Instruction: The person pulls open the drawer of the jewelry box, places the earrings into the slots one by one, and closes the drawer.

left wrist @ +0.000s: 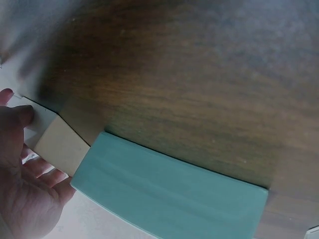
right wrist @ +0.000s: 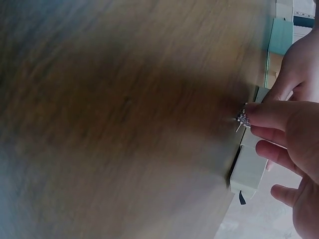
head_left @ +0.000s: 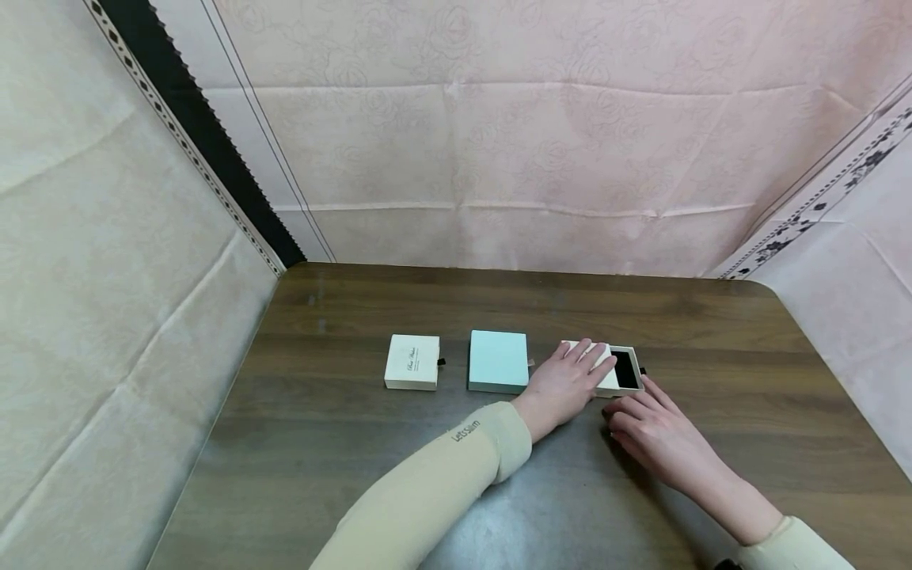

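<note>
At the right of the row, a white drawer box [head_left: 607,381] lies slid partly out, its black lining [head_left: 626,370] showing. My left hand [head_left: 563,388] holds this box, fingers spread over its top to the far edge. In the left wrist view the thumb [left wrist: 22,114] presses its near side. Just in front of the drawer is my right hand [head_left: 659,439]. Between its thumb and fingertips it pinches a small silvery piece of jewellery [right wrist: 242,118] with sparkling stones and a thin pin. A black pull tab [right wrist: 242,197] sticks out of the drawer's end.
Left of my left hand lies a turquoise box [head_left: 498,360] with a small tab on its right side. Further left sits a white box [head_left: 412,362] with dark lettering and a black tab. The wooden table [head_left: 321,475] ends at pale cloth [head_left: 527,158] behind.
</note>
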{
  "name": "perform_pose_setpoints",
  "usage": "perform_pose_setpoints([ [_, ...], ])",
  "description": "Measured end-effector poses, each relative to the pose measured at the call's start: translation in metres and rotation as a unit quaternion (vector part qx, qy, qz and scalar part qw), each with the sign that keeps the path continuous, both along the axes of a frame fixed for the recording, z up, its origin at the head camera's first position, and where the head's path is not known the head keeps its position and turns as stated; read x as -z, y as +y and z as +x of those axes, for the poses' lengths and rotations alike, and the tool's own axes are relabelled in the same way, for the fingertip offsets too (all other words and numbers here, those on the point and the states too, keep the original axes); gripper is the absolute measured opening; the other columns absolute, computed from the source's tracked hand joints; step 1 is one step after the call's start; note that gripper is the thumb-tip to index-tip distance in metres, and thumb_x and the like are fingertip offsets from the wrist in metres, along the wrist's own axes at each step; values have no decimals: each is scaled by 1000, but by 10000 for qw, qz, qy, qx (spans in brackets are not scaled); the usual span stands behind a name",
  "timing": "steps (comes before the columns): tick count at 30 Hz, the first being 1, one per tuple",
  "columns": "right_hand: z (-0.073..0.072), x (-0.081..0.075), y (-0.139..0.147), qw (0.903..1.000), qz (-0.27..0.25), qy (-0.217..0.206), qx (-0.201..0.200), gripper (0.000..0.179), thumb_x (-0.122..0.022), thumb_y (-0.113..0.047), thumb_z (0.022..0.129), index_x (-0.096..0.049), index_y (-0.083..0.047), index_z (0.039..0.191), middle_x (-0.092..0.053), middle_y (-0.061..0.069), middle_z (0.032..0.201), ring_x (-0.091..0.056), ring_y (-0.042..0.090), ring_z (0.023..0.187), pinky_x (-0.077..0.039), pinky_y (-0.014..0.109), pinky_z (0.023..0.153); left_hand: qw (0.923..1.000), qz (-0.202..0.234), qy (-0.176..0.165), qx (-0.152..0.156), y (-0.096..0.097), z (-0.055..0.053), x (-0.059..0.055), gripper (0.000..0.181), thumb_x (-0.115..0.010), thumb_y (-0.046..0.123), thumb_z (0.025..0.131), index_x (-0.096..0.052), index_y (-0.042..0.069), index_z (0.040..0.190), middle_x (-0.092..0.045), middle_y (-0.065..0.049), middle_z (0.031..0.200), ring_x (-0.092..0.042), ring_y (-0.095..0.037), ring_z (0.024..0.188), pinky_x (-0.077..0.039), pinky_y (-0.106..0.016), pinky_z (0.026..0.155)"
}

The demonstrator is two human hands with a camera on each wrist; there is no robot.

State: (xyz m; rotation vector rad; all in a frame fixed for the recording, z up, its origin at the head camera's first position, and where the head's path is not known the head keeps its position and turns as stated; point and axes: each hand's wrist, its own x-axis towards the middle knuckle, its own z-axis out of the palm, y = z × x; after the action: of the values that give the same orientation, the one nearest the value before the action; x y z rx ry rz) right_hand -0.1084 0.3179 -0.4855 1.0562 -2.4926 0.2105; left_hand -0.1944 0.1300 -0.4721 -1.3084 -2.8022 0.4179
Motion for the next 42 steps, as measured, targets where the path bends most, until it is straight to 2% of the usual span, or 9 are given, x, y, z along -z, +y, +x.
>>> perform_pose_setpoints([
  [9, -1, -2, 3, 9985, -487, -237, 33, 21, -82, -5, 75, -67, -17, 83, -74, 3, 107, -67, 31, 102, -12, 35, 133, 10000, -39, -6, -18, 0, 1, 0, 65, -40, 49, 115, -17, 33, 173, -14, 7, 180, -16, -13, 164, -22, -32, 131],
  [12, -1, -5, 7, 9969, -701, -354, 79, 18, -76, -22, 98, -67, -19, 84, -74, 6, 112, -67, 31, 102, -10, 32, 132, 9999, -45, 90, 40, 0, 1, 0, 65, -41, 49, 115, -18, 32, 173, -15, 6, 180, -18, -14, 164, -24, -32, 130],
  [14, -1, -10, 8, 9957, -821, -417, 141, 35, -60, -41, 110, -67, -19, 84, -74, 7, 114, -67, 32, 103, -8, 31, 132, 9999, -40, 119, 69, 0, 1, 1, 65, -41, 49, 115, -18, 32, 173, -16, 6, 180, -18, -14, 164, -25, -32, 130],
  [18, -3, -17, 13, 9947, -911, -374, 297, 55, -38, -55, 113, -69, -19, 86, -74, 9, 116, -68, 34, 105, -8, 31, 132, 9998, -26, 172, 92, 1, 1, 1, 65, -41, 49, 115, -19, 32, 173, -17, 7, 179, -20, -14, 164, -26, -32, 130],
  [32, -18, -41, 27, 9946, -858, -99, 584, 58, -40, -58, 111, -70, -17, 84, -73, 14, 120, -64, 40, 115, -15, 45, 133, 9992, 127, 318, 185, -3, 1, 1, 64, -46, 49, 114, -24, 31, 172, -25, 7, 177, -26, -12, 161, -29, -30, 128],
  [34, -22, -44, 29, 9941, -888, -176, 591, 46, -54, -51, 110, -71, -17, 84, -73, 16, 122, -63, 42, 118, -17, 47, 132, 9990, 133, 382, 210, -3, 1, 1, 64, -47, 49, 113, -26, 31, 171, -26, 7, 176, -28, -13, 161, -30, -31, 127],
  [37, -28, -46, 33, 9927, -969, -369, 611, 16, -80, -22, 97, -71, -18, 85, -72, 18, 124, -63, 44, 118, -22, 52, 131, 9988, 132, 427, 207, -3, 2, 1, 65, -48, 50, 113, -27, 32, 171, -27, 7, 176, -29, -12, 161, -31, -31, 127],
  [40, -34, -48, 35, 9895, -1094, -667, 674, 30, -88, 4, 77, -71, -20, 85, -71, 19, 126, -63, 43, 117, -27, 44, 129, 9988, 101, 430, 198, -3, 2, 1, 65, -48, 50, 113, -26, 32, 171, -27, 7, 176, -28, -12, 161, -30, -31, 127],
  [42, -38, -48, 37, 9862, -1175, -884, 760, 32, -88, 6, 77, -71, -20, 85, -71, 19, 128, -62, 42, 117, -31, 31, 121, 9988, 101, 433, 201, -3, 3, 1, 65, -48, 50, 113, -26, 32, 172, -26, 7, 176, -28, -13, 161, -31, -31, 127],
])
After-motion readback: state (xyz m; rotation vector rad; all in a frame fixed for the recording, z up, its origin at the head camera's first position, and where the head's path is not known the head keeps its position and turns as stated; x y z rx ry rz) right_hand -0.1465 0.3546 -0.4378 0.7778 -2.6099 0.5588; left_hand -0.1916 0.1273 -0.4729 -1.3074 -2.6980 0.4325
